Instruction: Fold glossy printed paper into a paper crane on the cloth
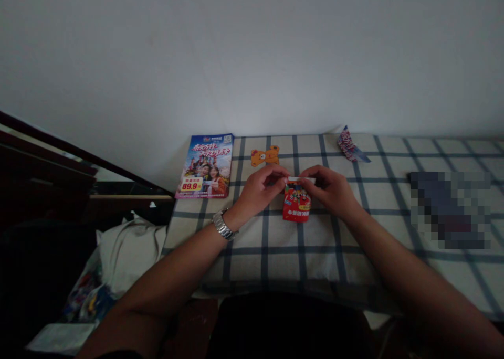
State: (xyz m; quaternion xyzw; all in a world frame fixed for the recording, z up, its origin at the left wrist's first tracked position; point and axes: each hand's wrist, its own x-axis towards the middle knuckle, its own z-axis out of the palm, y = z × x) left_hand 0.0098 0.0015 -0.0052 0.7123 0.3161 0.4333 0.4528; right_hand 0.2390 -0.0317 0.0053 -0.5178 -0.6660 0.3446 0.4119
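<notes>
Both hands meet over a small red printed leaflet (296, 213), which looks folded, with a white edge along its top. Its print faces me upside down. My left hand (264, 187) pinches the top left corner between thumb and fingers; a metal watch is on that wrist. At the top right corner, the thumb and fingers of my right hand (329, 190) close on the same edge. The leaflet's underside is hidden. Just beyond my left hand, an orange bear-shaped cutout (265, 155) lies on the checked cloth (281, 264).
A stack of blue and pink flyers (206, 165) lies at the table's left end. Near the wall stands a folded paper piece (349, 147). A dark, pixelated object (449, 207) is on the right. Below the left edge are a pale cloth bag (128, 254) and dark furniture.
</notes>
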